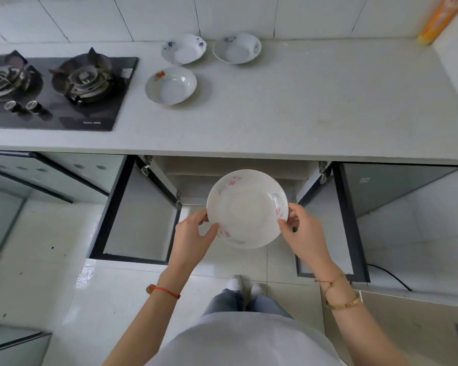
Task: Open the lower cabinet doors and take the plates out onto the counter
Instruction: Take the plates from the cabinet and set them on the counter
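Note:
A white plate with pink flowers (pixel 247 207) is held level in front of the open lower cabinet, below the counter edge. My left hand (pixel 193 235) grips its left rim and my right hand (pixel 303 233) grips its right rim. Both cabinet doors stand swung out: the left door (pixel 132 207) and the right door (pixel 336 220). Three white plates rest on the counter (pixel 302 107): one with a red mark (pixel 171 85), one with blue marks (pixel 183 48), and one further right (pixel 237 48). The held plate hides most of the cabinet's inside.
A black two-burner gas stove (pixel 56 88) is set into the counter at left. An orange box (pixel 438 19) leans in the back right corner. My feet (pixel 245 285) stand on the tiled floor between the open doors. A black cable (pixel 389 276) runs along the floor at right.

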A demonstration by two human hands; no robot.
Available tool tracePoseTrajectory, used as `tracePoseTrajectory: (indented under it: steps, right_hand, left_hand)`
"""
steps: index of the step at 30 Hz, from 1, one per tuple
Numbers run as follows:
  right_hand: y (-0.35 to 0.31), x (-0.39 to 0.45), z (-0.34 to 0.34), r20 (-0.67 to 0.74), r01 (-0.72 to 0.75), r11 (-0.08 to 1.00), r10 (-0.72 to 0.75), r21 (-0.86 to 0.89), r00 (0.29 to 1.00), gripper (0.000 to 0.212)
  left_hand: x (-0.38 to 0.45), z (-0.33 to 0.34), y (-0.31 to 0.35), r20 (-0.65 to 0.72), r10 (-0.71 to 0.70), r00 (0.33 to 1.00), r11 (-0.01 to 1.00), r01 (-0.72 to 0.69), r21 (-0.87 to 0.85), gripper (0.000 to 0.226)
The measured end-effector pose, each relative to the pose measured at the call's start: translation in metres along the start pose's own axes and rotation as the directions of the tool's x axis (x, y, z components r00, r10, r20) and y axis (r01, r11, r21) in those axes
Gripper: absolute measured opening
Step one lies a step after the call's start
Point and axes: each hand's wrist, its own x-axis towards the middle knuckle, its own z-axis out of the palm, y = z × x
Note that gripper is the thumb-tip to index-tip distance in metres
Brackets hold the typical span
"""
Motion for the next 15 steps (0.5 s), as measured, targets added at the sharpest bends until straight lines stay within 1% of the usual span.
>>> tracePoseTrajectory:
  steps: [5, 8, 12, 15]
  right_hand:
    - [-0.01, 0.024, -0.009, -0.035, 0.034, 0.999, -0.034, 0.003, 0.999, 0.028]
    - [-0.012, 0.048, -0.012, -0.042, 0.042, 0.999, -0.042, 0.01, 0.998, 0.026]
    - [-0.018, 0.093, -0.011, -0.038, 0.053, 0.998, -0.051, 0.041, 0.998, 0.023]
    - [-0.028, 0.134, -0.006, -0.018, 0.045, 0.999, -0.045, 0.027, 0.999, 0.02]
  left_hand:
    - [0.026, -0.007, 0.014, -0.016, 0.041, 0.999, 0.999, -0.041, -0.003, 0.023]
    - [0.046, -0.009, 0.02, -0.032, 0.041, 0.999, 0.999, -0.042, -0.032, 0.023]
    - [0.083, -0.01, 0.026, -0.075, 0.016, 0.997, 0.997, -0.022, -0.078, 0.024]
    - [0.121, -0.017, 0.026, -0.084, 0.012, 0.996, 0.993, -0.022, -0.113, 0.027]
